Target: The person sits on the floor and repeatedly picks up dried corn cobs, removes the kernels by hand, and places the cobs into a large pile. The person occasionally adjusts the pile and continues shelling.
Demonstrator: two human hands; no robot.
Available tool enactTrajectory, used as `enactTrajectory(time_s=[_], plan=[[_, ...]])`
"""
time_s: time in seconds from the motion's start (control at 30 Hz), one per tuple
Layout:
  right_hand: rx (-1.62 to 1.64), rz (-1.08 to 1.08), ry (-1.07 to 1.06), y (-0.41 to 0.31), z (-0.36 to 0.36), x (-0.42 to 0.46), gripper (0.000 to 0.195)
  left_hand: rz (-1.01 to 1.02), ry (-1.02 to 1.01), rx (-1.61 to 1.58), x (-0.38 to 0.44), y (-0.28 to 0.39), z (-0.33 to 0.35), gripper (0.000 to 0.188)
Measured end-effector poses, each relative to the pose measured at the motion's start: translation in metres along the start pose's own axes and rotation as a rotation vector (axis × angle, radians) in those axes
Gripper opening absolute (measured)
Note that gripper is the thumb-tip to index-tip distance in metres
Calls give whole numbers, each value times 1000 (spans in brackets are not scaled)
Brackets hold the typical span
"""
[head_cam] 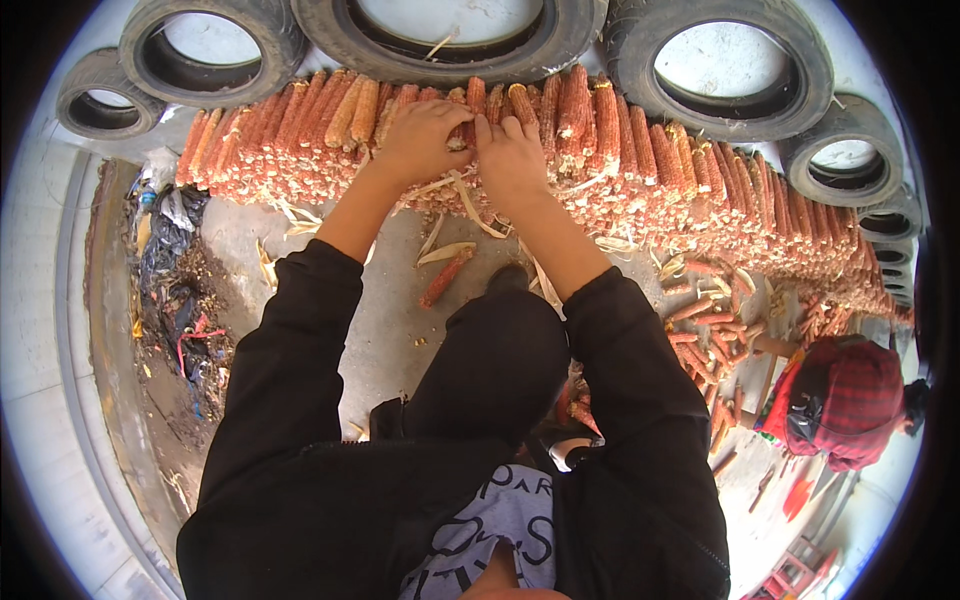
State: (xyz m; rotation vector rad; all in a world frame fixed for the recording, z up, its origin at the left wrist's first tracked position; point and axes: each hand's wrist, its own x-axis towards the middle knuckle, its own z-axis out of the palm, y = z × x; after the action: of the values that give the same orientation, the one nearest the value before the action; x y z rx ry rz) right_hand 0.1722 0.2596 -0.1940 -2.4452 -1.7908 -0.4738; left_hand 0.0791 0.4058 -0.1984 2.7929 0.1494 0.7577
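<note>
A long stack of reddish corn cobs (300,112) lies before me, its top row side by side with ends towards me. My left hand (429,142) rests on the top row, fingers bent and close to my right hand. My right hand (516,154) also lies on the top cobs, its fingers curled over them. A dark red cob shows partly between the two hands; whether either hand grips it cannot be told. Pale dry husk strips (472,204) hang from the stack just below my hands.
Tyres (720,124) line the stack's far side. A loose cob (448,277) lies on the concrete floor near my foot, and a heap of cobs (694,352) lies right. A person in red plaid (855,397) bends by that heap. Black plastic and debris (172,232) lie left.
</note>
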Motion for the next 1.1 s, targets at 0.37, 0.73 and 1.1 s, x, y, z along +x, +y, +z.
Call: enactTrajectory(time_s=[0.37,0.73,1.1], plan=[[35,-40,21,13,12,6,15,-40,-23,41,0,-2,3,45],[46,27,-82,13,12,4,19,-17,-172,187,-2,2,6,58],[442,298,293,37,-52,-112,31,-132,-491,234,23,-4,-10,71]])
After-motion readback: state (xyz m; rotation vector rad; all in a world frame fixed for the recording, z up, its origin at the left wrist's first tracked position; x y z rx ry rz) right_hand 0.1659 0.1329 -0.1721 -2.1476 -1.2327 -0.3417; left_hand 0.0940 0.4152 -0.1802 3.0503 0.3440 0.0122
